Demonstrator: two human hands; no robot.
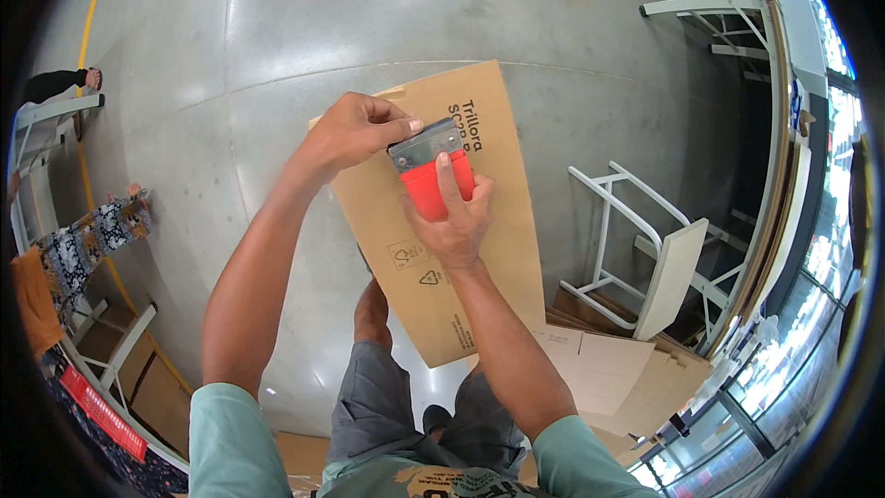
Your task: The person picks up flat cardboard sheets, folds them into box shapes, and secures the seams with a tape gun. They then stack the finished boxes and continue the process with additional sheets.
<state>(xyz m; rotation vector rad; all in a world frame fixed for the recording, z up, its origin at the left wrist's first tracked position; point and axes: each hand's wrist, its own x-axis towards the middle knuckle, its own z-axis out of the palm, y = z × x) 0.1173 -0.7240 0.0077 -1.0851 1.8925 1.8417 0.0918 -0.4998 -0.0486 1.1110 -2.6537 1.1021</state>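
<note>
Over the floor (pixel 277 28), the right hand (pixel 452 217) grips a red tape gun (pixel 431 169) against a flat box (pixel 442 221), while the left hand (pixel 355 129) pinches its top edge steady

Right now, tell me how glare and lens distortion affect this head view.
Head view: soft glare washes the grey floor; bright windows blow out at right; fisheye bends the white desk frame near the rim; the cardboard box, tape dispenser and both hands stay sharp.

Matt brown cardboard box (pixel 461 249); tape dispenser (pixel 433 171) of smooth red plastic with a dull grey metal serrated blade; polished, glossy grey concrete floor (pixel 277 28); white-painted metal-framed chair (pixel 645 258).
</note>
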